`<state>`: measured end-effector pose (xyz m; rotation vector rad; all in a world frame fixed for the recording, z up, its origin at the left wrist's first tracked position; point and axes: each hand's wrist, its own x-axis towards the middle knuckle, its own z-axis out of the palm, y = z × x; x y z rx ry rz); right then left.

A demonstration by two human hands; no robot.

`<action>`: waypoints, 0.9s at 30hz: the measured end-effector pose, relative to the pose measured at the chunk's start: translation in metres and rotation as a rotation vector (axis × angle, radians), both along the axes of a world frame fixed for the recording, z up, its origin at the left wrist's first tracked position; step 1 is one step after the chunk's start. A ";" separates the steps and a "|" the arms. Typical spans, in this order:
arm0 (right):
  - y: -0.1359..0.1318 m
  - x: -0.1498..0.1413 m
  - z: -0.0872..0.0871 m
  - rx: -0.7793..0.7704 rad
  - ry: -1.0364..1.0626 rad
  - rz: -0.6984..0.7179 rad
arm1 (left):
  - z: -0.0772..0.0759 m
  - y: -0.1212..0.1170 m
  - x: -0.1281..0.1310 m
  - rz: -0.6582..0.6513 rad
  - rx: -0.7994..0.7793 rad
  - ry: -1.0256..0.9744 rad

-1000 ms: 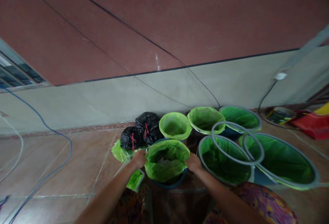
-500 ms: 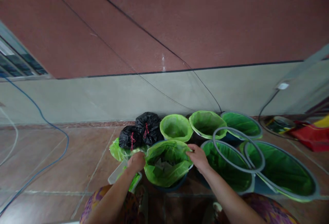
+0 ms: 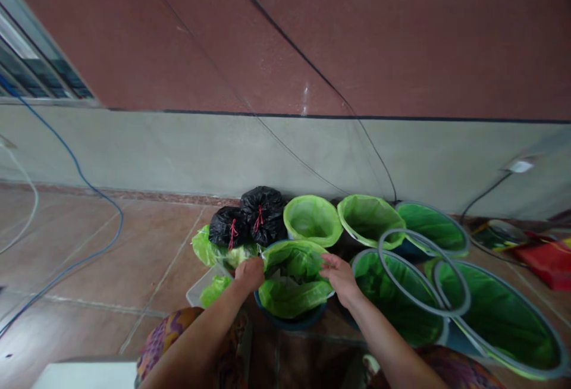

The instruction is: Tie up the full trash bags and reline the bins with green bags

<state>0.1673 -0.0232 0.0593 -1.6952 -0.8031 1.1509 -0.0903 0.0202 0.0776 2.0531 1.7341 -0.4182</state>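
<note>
A green garbage bag (image 3: pixel 294 300) lines a dark blue trash bin (image 3: pixel 292 325) in front of me, its mouth bunched inward over pale crumpled waste. My left hand (image 3: pixel 250 273) is closed on the left edge of the bag. On the opposite side my right hand (image 3: pixel 339 274) grips the right edge, with its fingertips partly hidden by the plastic. Left of the bin, a clear plastic tub (image 3: pixel 196 291) holds bright green plastic, partly covered by my left forearm.
Two tied black garbage bags (image 3: pixel 262 213) lie by the wall. Several green-lined bins, including one light-green-rimmed bin (image 3: pixel 312 219), stand behind and to the right. Grey rings (image 3: pixel 464 294) rest across the right bins. A blue cable (image 3: pixel 118 216) runs over the floor at left.
Both hands have come slightly closer together, and the bag's mouth has folded inward, showing more of the bin's front. The camera view has tilted and shifted a little.
</note>
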 end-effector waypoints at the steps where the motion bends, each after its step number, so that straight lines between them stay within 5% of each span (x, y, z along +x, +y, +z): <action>1: 0.000 -0.001 -0.001 -0.006 -0.016 0.012 | 0.000 0.000 0.001 0.001 0.001 0.005; 14: -0.001 -0.011 0.000 -0.027 -0.161 0.142 | 0.005 -0.001 0.006 -0.010 0.017 -0.031; 23: -0.001 -0.002 -0.010 -0.023 -0.246 0.156 | 0.020 0.024 -0.016 0.366 0.166 -0.011; 27: -0.002 -0.002 -0.009 -0.033 -0.265 0.152 | 0.016 0.024 -0.019 0.400 0.141 -0.035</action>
